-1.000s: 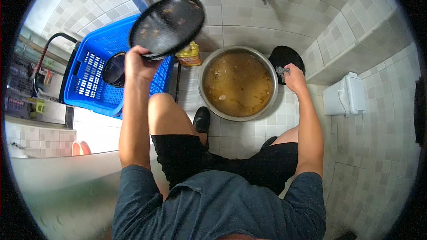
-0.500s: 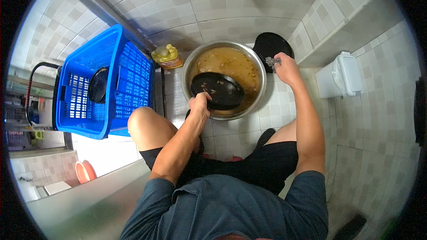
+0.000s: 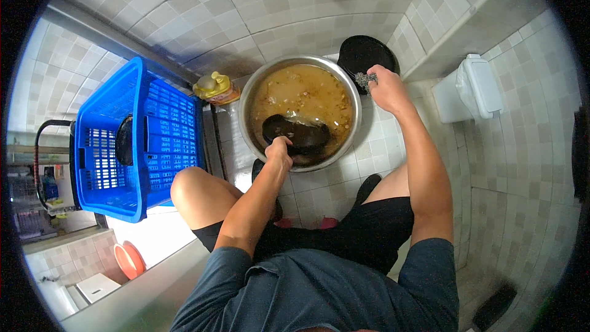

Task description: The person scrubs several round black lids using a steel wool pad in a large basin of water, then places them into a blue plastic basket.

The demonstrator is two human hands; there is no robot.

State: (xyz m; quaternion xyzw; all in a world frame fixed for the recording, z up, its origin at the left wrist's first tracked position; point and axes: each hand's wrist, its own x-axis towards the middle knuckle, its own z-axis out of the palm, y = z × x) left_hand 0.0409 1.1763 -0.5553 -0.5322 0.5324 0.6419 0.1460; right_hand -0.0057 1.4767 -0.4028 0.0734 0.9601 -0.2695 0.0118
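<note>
A wide metal basin of murky brown water with floating bits stands on the tiled floor before me. My left hand is closed on the near edge of a black shallow pan, which lies tilted and partly under the water. Gripped in the fingers of my right hand is a grey steel wool scourer, held to the right of the basin, apart from the water. Just beyond that hand another black round pan rests by the wall.
At the left stands a large blue plastic basket with a black pan inside. A yellow jug sits between basket and basin. A white lidded bin is at the right wall. An orange tub shows lower left.
The pan in my left hand has dipped deeper, with brown water now over part of it. My right hand still holds the scourer beside the basin. The whole view has shifted slightly.
</note>
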